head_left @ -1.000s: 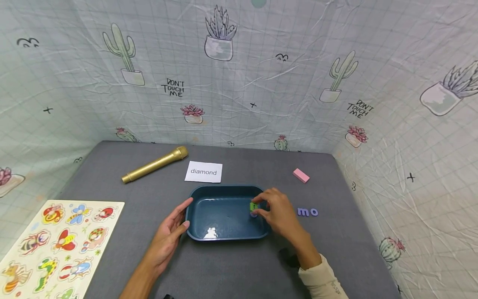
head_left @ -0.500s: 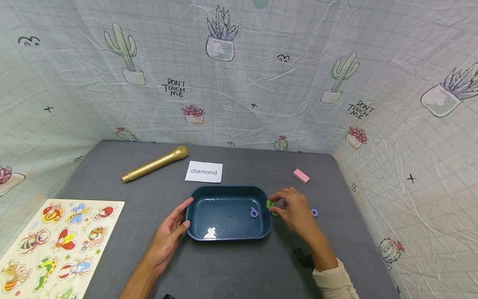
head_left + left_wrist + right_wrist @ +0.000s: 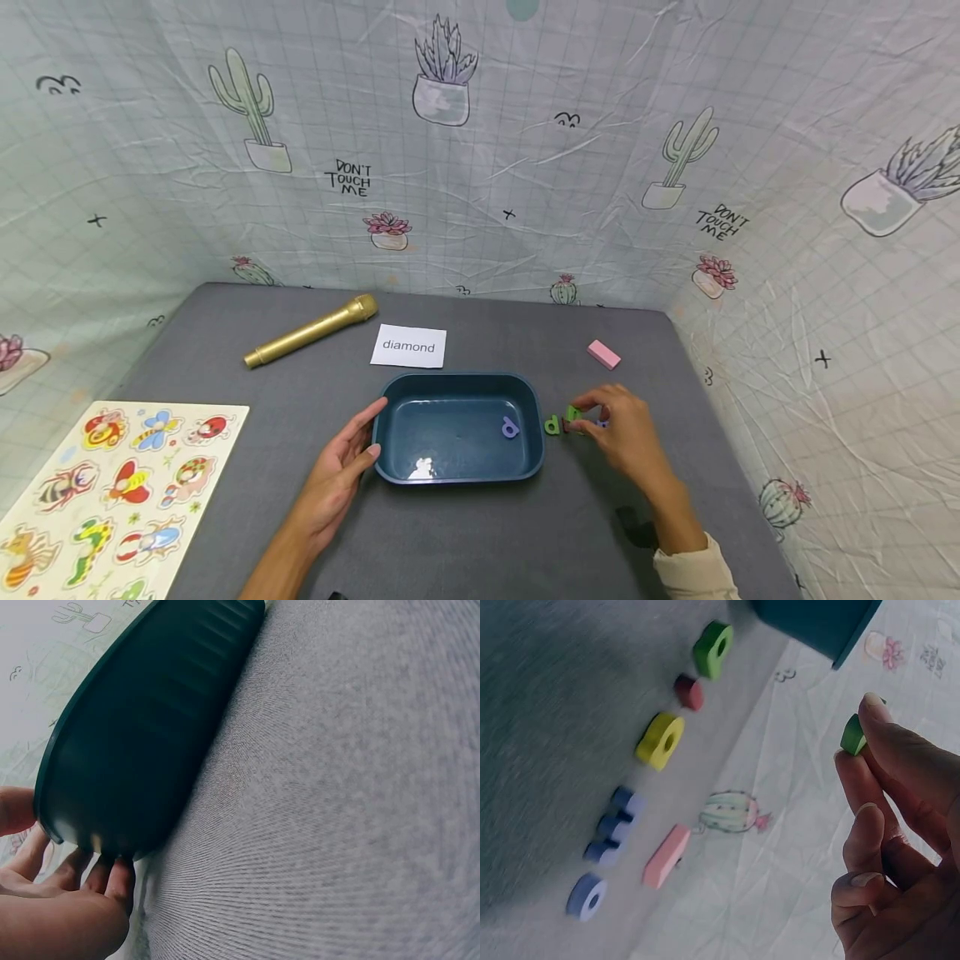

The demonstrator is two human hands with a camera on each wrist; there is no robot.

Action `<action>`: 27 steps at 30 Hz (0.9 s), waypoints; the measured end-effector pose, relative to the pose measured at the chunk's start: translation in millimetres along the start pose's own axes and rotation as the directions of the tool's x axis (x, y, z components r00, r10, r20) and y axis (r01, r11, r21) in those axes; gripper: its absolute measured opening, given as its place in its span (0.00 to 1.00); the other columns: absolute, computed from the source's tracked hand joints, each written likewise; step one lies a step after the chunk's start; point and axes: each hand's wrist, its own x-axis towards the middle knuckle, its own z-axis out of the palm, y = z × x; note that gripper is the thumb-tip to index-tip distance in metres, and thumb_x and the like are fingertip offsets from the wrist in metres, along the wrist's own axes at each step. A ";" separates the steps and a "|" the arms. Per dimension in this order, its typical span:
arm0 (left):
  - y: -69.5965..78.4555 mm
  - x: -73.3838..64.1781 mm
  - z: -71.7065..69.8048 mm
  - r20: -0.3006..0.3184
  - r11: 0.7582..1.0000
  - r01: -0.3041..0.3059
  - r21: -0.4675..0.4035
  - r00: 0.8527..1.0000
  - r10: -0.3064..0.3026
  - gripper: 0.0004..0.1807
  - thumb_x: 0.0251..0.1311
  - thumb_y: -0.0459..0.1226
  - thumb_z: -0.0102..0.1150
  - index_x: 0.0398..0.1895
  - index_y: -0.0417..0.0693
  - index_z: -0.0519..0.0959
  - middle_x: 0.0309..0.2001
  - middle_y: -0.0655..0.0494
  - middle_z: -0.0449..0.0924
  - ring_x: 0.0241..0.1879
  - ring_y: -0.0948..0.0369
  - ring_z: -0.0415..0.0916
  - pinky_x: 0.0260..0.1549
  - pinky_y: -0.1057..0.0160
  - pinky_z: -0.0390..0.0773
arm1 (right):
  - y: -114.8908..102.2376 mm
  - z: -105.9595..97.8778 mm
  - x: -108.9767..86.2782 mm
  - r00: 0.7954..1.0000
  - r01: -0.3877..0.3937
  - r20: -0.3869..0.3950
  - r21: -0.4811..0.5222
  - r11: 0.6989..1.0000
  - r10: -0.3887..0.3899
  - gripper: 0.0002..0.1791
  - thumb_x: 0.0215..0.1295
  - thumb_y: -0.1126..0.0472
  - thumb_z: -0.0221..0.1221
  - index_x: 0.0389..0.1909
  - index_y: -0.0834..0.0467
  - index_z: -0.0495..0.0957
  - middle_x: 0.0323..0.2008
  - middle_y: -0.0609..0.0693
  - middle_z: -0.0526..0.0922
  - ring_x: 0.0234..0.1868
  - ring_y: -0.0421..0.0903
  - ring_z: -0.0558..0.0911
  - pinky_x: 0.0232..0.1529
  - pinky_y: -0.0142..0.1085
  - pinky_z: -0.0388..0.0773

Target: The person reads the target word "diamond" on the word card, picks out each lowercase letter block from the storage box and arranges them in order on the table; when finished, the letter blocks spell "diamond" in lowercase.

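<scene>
A dark blue tray (image 3: pixel 459 442) lies mid-table with one purple letter d (image 3: pixel 510 427) inside. My left hand (image 3: pixel 341 471) holds its left end, thumb and fingertips against the rim and outer wall. To the tray's right, my right hand (image 3: pixel 618 429) pinches a small green letter (image 3: pixel 853 735) between thumb and finger; its shape is mostly covered. Under and beside this hand runs a row of letters: a green d (image 3: pixel 552 425), a small red piece (image 3: pixel 689 691), a yellow letter (image 3: pixel 660 740), a purple m (image 3: pixel 613 827) and a purple o (image 3: pixel 586 895).
Behind the tray lies a white card (image 3: pixel 408 346) reading "diamond". A gold microphone (image 3: pixel 311 332) is at the back left, a pink block (image 3: pixel 603 354) at the back right. An insect puzzle board (image 3: pixel 123 500) covers the front left. Printed cloth walls (image 3: pixel 480 167) enclose the table.
My right hand has moved right, from above the tray to over the letter row, still pinching the green letter. The purple d in the tray is now uncovered. My left hand stays put.
</scene>
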 end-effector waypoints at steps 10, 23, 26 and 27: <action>-0.6 0.1 -0.2 0.001 1.000 -0.003 -0.005 1.000 0.003 0.35 0.79 0.29 0.50 0.85 0.51 0.56 0.87 0.55 0.47 0.87 0.55 0.34 0.68 0.83 0.56 | 27.1 -8.8 -10.7 0.998 0.024 -0.063 -0.037 0.999 -0.026 0.15 0.46 0.67 0.82 0.36 0.57 0.91 0.34 0.50 0.90 0.30 0.45 0.78 0.32 0.36 0.74; -1.6 -0.1 -0.1 0.005 1.000 -0.020 -0.005 1.000 0.020 0.35 0.80 0.30 0.50 0.85 0.50 0.56 0.87 0.53 0.47 0.87 0.53 0.34 0.68 0.84 0.57 | 55.0 -21.7 -19.7 0.998 -0.037 -0.047 -0.065 0.997 0.034 0.13 0.49 0.66 0.81 0.37 0.56 0.92 0.34 0.49 0.91 0.30 0.44 0.78 0.33 0.34 0.71; -1.5 0.2 0.1 0.005 1.000 -0.018 -0.002 1.000 0.018 0.35 0.80 0.29 0.50 0.85 0.50 0.56 0.87 0.54 0.47 0.87 0.54 0.34 0.69 0.84 0.56 | 60.4 -24.6 -20.4 0.998 -0.047 -0.044 -0.068 0.997 0.044 0.13 0.49 0.65 0.81 0.37 0.56 0.92 0.34 0.49 0.91 0.29 0.41 0.76 0.33 0.34 0.70; -1.5 0.3 0.2 0.004 1.000 -0.018 -0.001 1.000 0.018 0.35 0.79 0.29 0.50 0.85 0.50 0.56 0.87 0.54 0.47 0.87 0.54 0.34 0.69 0.84 0.56 | 62.1 -25.6 -20.4 0.998 -0.049 -0.043 -0.072 0.996 0.046 0.13 0.49 0.65 0.81 0.37 0.56 0.92 0.34 0.49 0.91 0.29 0.40 0.75 0.33 0.34 0.70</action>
